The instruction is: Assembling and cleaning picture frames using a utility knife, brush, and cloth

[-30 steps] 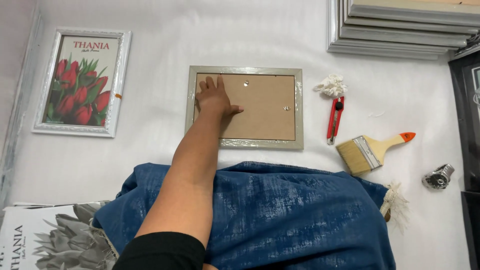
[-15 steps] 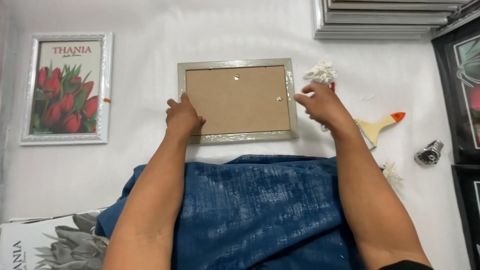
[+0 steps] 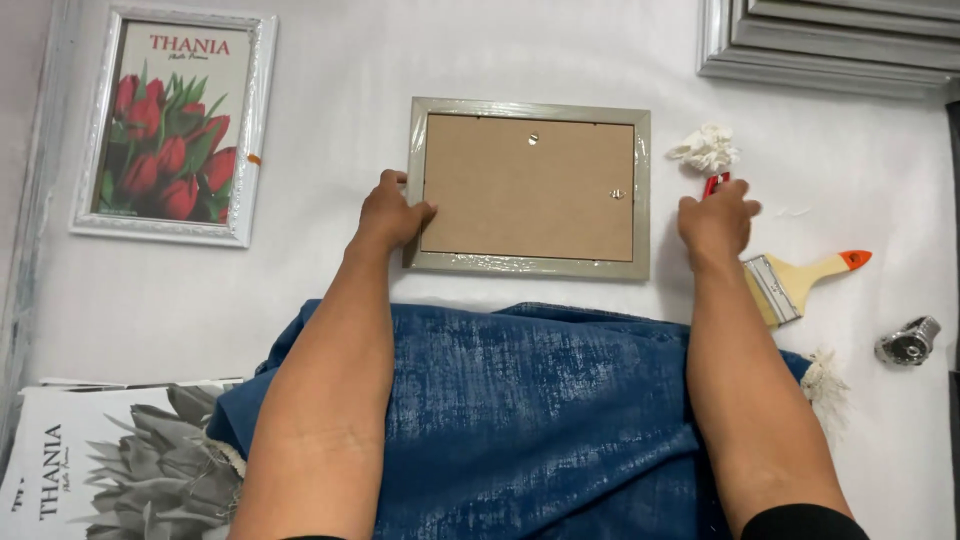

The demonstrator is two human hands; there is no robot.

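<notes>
On the white table [image 3: 560, 50], a blue cloth [image 3: 520, 420] lies under both arms. Just past it rests the grey picture frame [image 3: 530, 188], back side up. The left hand [image 3: 388, 212] pinches its left edge. The right hand [image 3: 716, 218] has let go of the frame's right edge and now closes over the red cutter [image 3: 714, 181], beside a paintbrush [image 3: 800, 282].

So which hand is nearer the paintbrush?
Right. The right hand lies over the red cutter, just left of the paintbrush; the left hand rests on the face-down frame's far left edge.
</notes>
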